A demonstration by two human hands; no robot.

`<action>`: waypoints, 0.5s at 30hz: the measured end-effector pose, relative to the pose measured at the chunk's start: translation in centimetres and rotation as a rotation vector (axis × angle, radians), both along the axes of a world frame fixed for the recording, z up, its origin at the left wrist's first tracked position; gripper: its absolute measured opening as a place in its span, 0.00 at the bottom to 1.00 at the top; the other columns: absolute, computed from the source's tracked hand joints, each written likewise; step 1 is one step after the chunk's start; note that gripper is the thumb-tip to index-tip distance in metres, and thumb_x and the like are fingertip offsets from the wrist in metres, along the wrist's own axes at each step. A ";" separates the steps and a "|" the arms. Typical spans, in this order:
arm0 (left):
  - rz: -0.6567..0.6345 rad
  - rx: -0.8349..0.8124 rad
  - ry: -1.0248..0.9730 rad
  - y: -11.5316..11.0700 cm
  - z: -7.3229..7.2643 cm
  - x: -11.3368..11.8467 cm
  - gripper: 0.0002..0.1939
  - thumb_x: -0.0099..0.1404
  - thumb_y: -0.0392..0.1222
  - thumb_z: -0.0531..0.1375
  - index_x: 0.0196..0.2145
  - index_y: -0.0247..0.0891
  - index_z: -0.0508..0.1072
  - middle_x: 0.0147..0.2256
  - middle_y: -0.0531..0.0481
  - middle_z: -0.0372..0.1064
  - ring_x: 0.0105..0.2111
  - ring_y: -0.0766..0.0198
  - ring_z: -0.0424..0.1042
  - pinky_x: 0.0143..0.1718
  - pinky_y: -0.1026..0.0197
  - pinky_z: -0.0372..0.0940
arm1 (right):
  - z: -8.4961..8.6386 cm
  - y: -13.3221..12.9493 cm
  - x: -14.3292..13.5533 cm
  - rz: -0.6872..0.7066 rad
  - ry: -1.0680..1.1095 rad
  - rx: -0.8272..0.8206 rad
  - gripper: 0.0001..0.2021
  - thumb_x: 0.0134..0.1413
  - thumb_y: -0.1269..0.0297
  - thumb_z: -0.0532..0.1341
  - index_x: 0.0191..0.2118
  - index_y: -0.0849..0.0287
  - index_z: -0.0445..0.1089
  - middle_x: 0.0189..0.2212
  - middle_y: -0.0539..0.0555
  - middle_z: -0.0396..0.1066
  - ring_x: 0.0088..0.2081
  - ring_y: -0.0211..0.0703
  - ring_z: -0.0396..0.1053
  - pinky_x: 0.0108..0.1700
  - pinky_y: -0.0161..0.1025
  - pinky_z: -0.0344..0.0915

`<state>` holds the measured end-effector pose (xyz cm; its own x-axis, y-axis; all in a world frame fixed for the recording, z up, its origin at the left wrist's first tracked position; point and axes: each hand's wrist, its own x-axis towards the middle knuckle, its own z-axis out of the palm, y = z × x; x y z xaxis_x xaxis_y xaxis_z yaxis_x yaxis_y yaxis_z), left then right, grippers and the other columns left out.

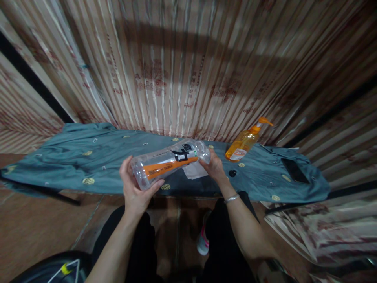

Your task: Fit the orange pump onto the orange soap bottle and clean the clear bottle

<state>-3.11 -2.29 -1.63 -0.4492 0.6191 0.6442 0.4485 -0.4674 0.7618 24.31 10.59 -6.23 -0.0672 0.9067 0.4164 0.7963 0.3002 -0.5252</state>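
Note:
A clear plastic bottle (165,165) with an orange and black label is tilted over the cloth-covered table. My left hand (135,188) grips its wide base at the lower left. Around the neck end, at the upper right, my right hand (214,165) is closed. Behind the bottle a white paper or tissue (194,171) lies partly hidden on the cloth. A small black cap-like object (232,173) rests just right of my right hand. Further right stands a pump bottle (243,145) with orange liquid and an orange pump head.
Green patterned cloth (67,157) covers the narrow table. A black phone (295,170) lies near its right end. Pleated curtains (176,70) hang behind. Below are my legs, a shoe (203,239) and a round black object (55,269) at lower left.

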 end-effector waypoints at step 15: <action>-0.013 -0.015 -0.033 0.0 0.2 0.2 0.52 0.41 0.61 0.77 0.59 0.42 0.62 0.53 0.41 0.64 0.55 0.48 0.69 0.60 0.45 0.65 | 0.0 -0.1 -0.2 -0.019 0.002 0.012 0.27 0.53 0.66 0.67 0.59 0.62 0.63 0.50 0.64 0.78 0.52 0.56 0.78 0.55 0.49 0.74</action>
